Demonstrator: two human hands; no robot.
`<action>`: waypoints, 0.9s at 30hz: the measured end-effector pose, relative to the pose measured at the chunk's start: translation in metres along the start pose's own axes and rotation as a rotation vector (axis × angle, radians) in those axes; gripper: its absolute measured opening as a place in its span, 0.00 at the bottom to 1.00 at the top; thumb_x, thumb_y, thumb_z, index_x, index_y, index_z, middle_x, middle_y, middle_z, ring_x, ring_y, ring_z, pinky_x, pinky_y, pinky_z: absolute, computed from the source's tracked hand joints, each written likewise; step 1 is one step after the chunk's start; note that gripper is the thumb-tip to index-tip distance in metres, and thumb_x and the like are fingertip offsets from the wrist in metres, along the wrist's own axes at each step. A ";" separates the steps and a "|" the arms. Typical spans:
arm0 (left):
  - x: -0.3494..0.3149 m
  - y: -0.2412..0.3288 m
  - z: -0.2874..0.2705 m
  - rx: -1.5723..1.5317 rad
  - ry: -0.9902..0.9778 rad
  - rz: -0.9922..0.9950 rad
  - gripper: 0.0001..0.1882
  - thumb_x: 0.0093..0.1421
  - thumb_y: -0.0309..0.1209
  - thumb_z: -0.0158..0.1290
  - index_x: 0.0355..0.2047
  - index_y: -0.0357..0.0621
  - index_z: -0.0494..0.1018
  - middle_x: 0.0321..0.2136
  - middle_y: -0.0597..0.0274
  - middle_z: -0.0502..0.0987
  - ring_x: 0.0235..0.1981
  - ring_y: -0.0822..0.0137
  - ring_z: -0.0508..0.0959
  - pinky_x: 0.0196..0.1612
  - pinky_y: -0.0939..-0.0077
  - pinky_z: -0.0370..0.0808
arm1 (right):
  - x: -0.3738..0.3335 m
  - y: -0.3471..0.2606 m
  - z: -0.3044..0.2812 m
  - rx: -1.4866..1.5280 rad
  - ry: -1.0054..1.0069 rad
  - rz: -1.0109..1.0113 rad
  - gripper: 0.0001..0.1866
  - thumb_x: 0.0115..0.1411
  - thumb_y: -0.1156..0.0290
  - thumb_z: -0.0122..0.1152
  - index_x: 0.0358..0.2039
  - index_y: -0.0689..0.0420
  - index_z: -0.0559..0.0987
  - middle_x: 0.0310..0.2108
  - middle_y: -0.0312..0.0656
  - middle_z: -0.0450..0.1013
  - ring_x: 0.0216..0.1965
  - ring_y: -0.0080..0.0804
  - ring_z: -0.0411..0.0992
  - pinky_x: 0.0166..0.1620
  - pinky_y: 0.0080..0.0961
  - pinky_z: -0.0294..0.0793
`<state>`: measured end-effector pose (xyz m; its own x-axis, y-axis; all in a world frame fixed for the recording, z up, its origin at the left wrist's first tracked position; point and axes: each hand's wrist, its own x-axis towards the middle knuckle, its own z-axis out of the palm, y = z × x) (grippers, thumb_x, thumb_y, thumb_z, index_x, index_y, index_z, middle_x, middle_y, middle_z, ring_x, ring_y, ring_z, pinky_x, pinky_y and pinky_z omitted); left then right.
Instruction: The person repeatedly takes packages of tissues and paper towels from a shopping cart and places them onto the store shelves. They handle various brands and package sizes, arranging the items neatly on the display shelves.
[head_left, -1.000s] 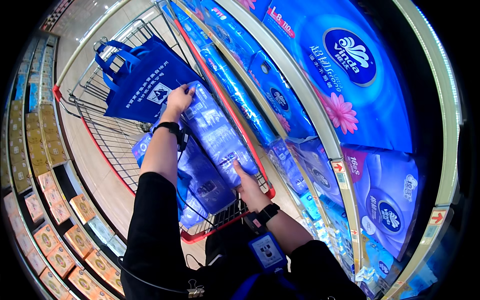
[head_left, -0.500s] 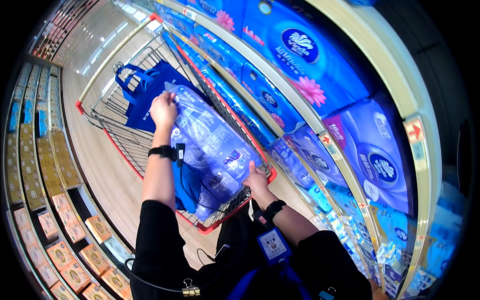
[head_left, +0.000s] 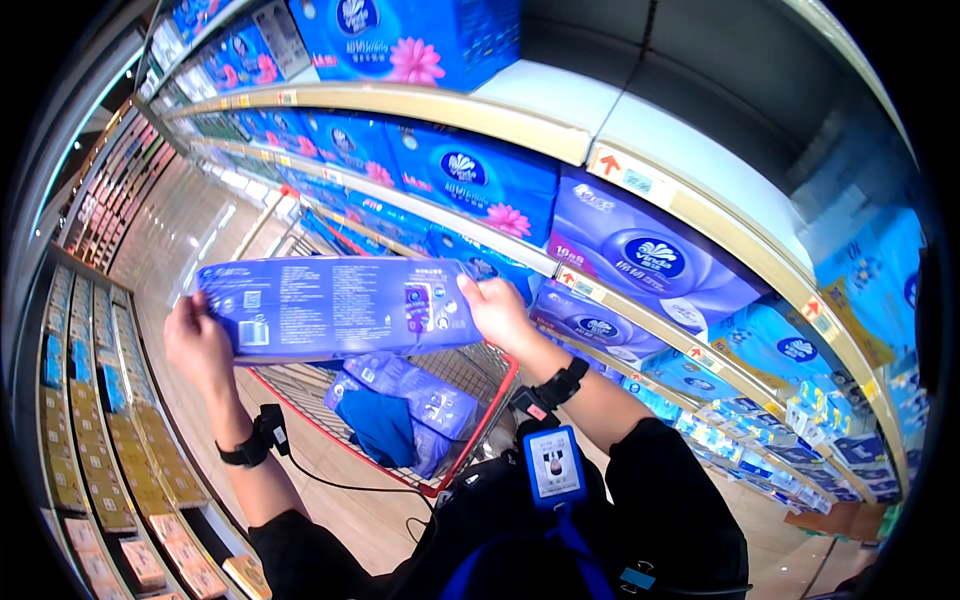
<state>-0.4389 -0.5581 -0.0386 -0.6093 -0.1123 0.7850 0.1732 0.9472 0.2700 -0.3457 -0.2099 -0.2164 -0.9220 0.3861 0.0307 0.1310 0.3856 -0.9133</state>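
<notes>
A long purple tissue pack (head_left: 330, 310) is held up level between my two hands, above the shopping cart (head_left: 490, 385). My left hand (head_left: 200, 340) is closed round its left end, and my right hand (head_left: 497, 312) grips its right end with the thumb on the near face. That face carries small white print, a barcode and a dark picture panel. Below it, another purple tissue pack (head_left: 425, 390) lies in the cart beside a crumpled blue cloth (head_left: 375, 425). The held pack hides much of the cart's far part.
On the right, a long shelf (head_left: 530, 120) bears blue tissue packs (head_left: 460, 170) and purple tissue packs (head_left: 655, 255). Low shelves at the left hold brown boxes (head_left: 100, 450) and peach boxes (head_left: 145, 562). A badge (head_left: 556, 465) and a cable (head_left: 350, 487) hang at my body.
Both hands have lifted the purple pack out of the cart and turned it level. My view has swung toward the right-hand shelf. The blue bag in the cart is now mostly hidden.
</notes>
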 end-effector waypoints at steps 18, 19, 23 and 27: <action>0.008 0.187 -0.155 -0.894 0.928 -0.008 0.11 0.65 0.17 0.44 0.38 0.28 0.78 0.36 0.51 0.82 0.34 0.67 0.80 0.42 0.75 0.77 | -0.130 -0.230 -0.312 -0.239 0.960 -0.980 0.23 0.68 0.68 0.59 0.14 0.62 0.72 0.09 0.45 0.61 0.09 0.37 0.59 0.17 0.31 0.56; 0.012 0.213 -0.139 -0.917 0.937 0.006 0.10 0.65 0.15 0.45 0.36 0.28 0.77 0.33 0.53 0.81 0.33 0.68 0.78 0.41 0.75 0.77 | -0.132 -0.222 -0.330 -0.233 1.004 -1.046 0.23 0.68 0.69 0.59 0.15 0.62 0.73 0.09 0.45 0.60 0.10 0.36 0.57 0.17 0.30 0.56; 0.015 0.278 -0.086 -1.026 0.879 0.016 0.07 0.63 0.15 0.47 0.31 0.31 0.75 0.28 0.59 0.77 0.30 0.70 0.75 0.38 0.77 0.74 | -0.142 -0.194 -0.381 -0.412 1.128 -1.040 0.18 0.67 0.72 0.59 0.18 0.63 0.76 0.10 0.46 0.61 0.10 0.37 0.59 0.17 0.32 0.55; 0.007 0.345 -0.040 -1.092 0.785 -0.031 0.05 0.63 0.18 0.51 0.29 0.32 0.74 0.25 0.60 0.75 0.29 0.69 0.72 0.36 0.74 0.71 | -0.142 -0.162 -0.419 -0.581 1.166 -1.020 0.15 0.65 0.76 0.59 0.20 0.63 0.77 0.10 0.46 0.63 0.10 0.39 0.62 0.17 0.33 0.56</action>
<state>-0.3522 -0.2442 0.0826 -0.0868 -0.6188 0.7807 0.9151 0.2603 0.3081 -0.0836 0.0240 0.0971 0.0086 0.0709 0.9974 0.0397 0.9967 -0.0712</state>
